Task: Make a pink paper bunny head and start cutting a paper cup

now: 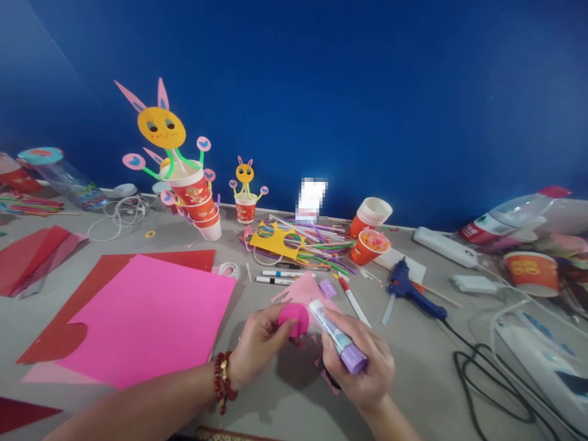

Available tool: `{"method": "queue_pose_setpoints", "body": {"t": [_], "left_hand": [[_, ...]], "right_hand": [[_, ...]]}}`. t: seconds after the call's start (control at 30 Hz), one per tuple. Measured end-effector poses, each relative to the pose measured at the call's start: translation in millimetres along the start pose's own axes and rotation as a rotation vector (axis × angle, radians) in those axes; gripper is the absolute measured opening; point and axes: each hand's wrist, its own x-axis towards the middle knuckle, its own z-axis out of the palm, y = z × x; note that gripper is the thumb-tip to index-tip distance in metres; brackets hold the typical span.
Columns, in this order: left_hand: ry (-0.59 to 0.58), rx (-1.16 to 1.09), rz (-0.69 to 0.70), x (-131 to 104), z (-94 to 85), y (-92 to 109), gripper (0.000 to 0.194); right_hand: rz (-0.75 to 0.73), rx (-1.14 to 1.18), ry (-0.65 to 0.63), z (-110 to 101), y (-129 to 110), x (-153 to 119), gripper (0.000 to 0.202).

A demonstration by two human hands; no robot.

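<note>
Between its thumb and fingers, my left hand pinches a bright pink paper circle. My right hand is wrapped round a purple glue stick, whose white tip points at the circle's right edge. The tip looks very close to the paper; I cannot tell whether they touch. A small purple cap lies just beyond, on light pink paper scraps. A red-capped marker rests to the right of them.
Pink sheets lie at left. Paper-cup bunny figures stand behind. Pipe cleaners and a yellow cut-out sheet fill the middle back. A blue glue gun with a black cord, orange cups and a power strip are right.
</note>
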Motion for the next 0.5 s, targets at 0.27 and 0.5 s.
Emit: {"method": "queue_pose_setpoints", "body": {"t": [0.27,0.5], "left_hand": [[0.012,-0.009,0.013,-2.6,1.4,-3.0,0.021],[0.013,0.047,0.026,-4.1,2.3,-2.2,0.02]], "right_hand": [[-0.054,-0.001,-0.068,10.4,-1.6,-2.2,0.039],[-0.063,-0.01,-0.066,11.3,-1.1,-2.3,0.039]]}}
